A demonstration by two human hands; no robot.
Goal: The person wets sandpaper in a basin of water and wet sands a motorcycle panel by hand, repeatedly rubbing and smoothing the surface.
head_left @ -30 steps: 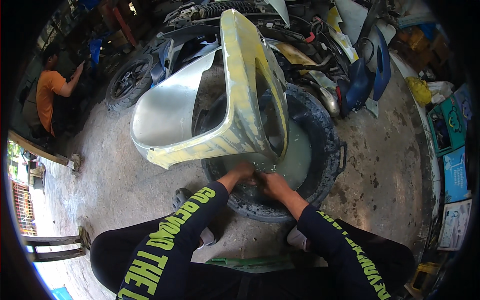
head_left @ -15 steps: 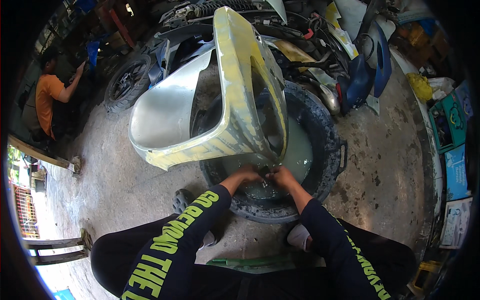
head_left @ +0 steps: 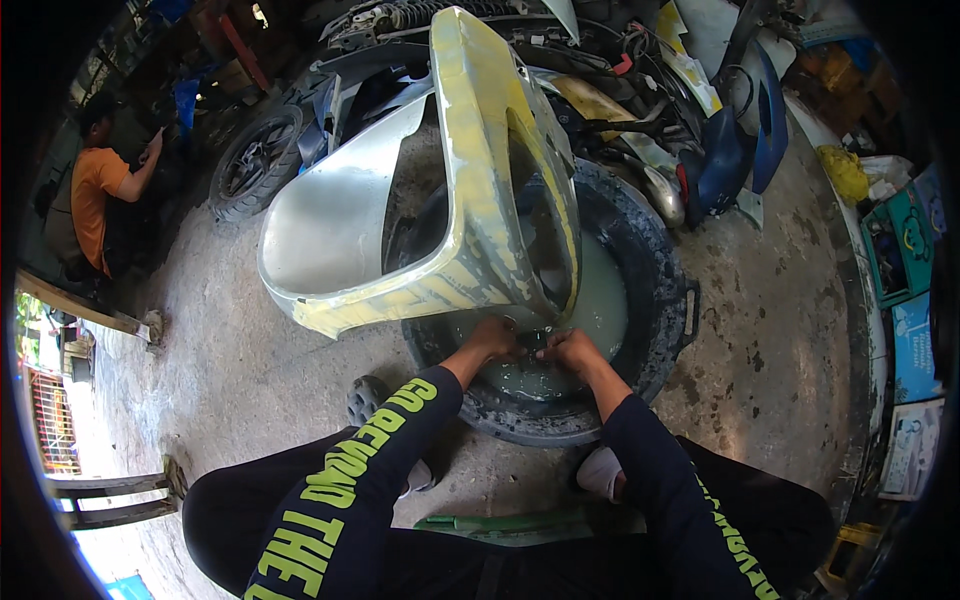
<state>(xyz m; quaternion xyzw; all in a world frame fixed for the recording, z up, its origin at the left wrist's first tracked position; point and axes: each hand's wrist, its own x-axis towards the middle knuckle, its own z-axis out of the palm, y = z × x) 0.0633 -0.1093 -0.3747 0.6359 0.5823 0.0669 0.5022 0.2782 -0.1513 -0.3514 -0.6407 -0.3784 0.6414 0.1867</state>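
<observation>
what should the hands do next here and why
Perhaps squeeze the small dark piece out over the tub: the left hand and right hand seem to hold it between them, over cloudy water with bright ripples below.

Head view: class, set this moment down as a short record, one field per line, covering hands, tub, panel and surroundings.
Left hand: gripping a small dark piece
Right hand: gripping its other side
Tub: black, round, containing cloudy water
Panel: patchy yellow and grey, partly hiding the tub
Far left: person in orange top
Beyond panel: wheel, blue bodywork
</observation>
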